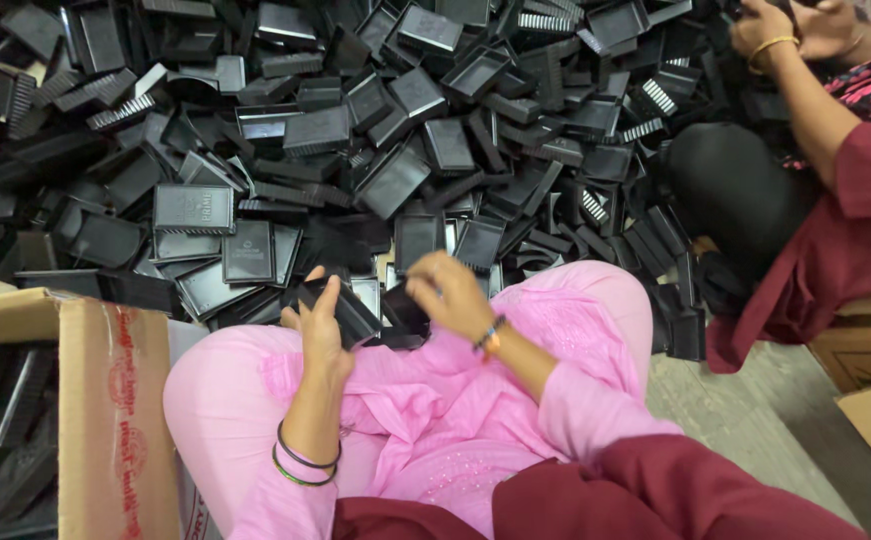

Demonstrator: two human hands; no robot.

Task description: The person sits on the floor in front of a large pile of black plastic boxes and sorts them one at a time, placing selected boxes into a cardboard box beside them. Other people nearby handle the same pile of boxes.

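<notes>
A seated person in pink clothing works at the edge of a large heap of black plastic trays [395, 150] spread across the floor. The left hand [317, 318] has its grip pressed around one black plastic tray [350, 312], thumb on the near side and fingers lying along the top edge, holding it low over the lap. The right hand [447, 292] hovers just beside it, fingers curled loosely toward the same piece; whether it pinches anything cannot be told from this angle (the fingertips are turned away from the camera).

An open cardboard box [115, 400] stands at the person's left knee, with more black pieces stacked inside. A co-worker's hands [780, 25] at upper right are busy on the far side of the heap.

Handled well, this step would seem to call for keeping the tray level and steady in the left hand so the right can meet it squarely, and for holding it by the rims, since the thin ribbed edges look likely to snag on neighbouring pieces. Working close to the lap should keep loose trays from sliding off the pile.
</notes>
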